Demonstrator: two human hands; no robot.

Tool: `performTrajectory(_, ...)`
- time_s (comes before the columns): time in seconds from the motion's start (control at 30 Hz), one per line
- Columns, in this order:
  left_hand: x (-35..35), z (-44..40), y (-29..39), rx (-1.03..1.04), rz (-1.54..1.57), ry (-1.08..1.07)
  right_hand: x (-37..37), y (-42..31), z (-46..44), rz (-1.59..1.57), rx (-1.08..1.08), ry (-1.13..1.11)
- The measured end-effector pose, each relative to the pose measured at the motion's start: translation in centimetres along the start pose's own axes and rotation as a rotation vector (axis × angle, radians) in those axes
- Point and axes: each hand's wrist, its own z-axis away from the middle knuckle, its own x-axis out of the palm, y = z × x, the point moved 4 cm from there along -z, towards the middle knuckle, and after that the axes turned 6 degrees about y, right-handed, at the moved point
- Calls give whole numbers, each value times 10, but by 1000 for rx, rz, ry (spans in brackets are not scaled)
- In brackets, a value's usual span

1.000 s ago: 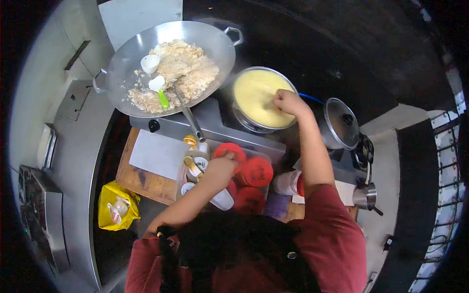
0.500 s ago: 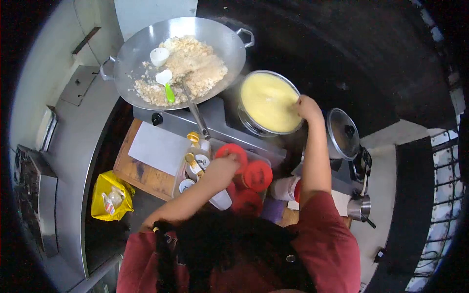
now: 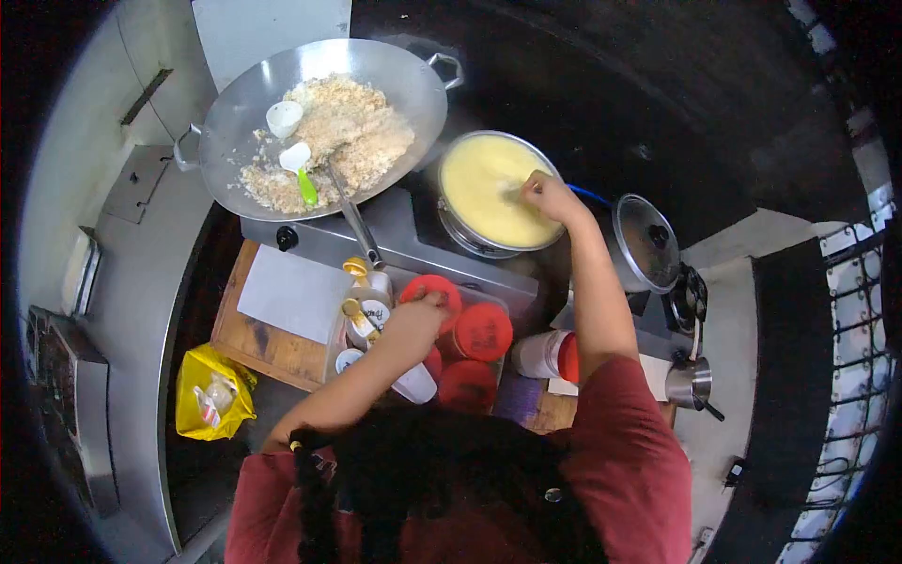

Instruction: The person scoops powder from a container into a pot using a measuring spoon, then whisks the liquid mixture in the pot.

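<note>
My right hand (image 3: 552,197) is over the pot (image 3: 481,247) of yellow liquid (image 3: 489,193), fingers pinched together. A blurred greyish shape lies at the fingertips; I cannot make out what it is. My left hand (image 3: 418,324) curls its fingers over the red lid (image 3: 434,293) of a jar in a clear plastic bin (image 3: 522,293). Beside it are more red-lidded jars (image 3: 483,331) and white-capped containers with yellow flip tops (image 3: 355,267). At the upper left, a large wok (image 3: 244,103) holds rice (image 3: 348,122), a white cup (image 3: 284,118), a green-handled scoop (image 3: 306,183) and a metal-handled turner (image 3: 357,221).
A lidded pot (image 3: 646,244) stands right of the yellow liquid. Near my right arm are a red-lidded tub (image 3: 540,355) and a small saucepan (image 3: 689,383). White paper (image 3: 291,293) lies on the wooden board (image 3: 272,352). A yellow bag (image 3: 214,390) sits at the left.
My right hand has moved from the pot's right rim inward over the yellow liquid. My left hand stays at the red lid. The whole view has shifted slightly.
</note>
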Motion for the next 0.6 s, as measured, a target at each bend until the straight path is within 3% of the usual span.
performTrajectory(0.07, -1, 4, -5, -15, -26, -27, 0, -2, 5, -59, -55, -103)
performTrajectory(0.13, -6, 5, 0, -2, -46, 14, -24, -15, 22, 236, 20, -207)
performTrajectory(0.17, -9, 5, 1, -4, -43, 10, -20, -11, 17, 235, 22, -212)
performTrajectory(0.23, -10, 1, 5, -56, -28, -79, -18, 16, 2, 189, 140, 43)
performTrajectory(0.27, -6, -1, 6, -42, -21, -82, -10, 23, -5, 200, 86, 169)
performTrajectory(0.33, -4, -2, 2, -32, 14, -7, -4, 7, 1, 92, 67, 106)
performTrajectory(0.43, -4, 0, -1, -46, -42, -73, -3, -15, 15, -53, -49, -79)
performTrajectory(0.5, -2, 1, -4, -39, -63, -42, -22, -22, 30, 206, 48, -198)
performTrajectory(0.53, -2, 2, -2, -18, -71, -22, -32, -26, 33, 191, 150, -200)
performTrajectory(0.6, -3, 3, -1, -35, -62, -30, -22, 7, 11, 249, 105, -23)
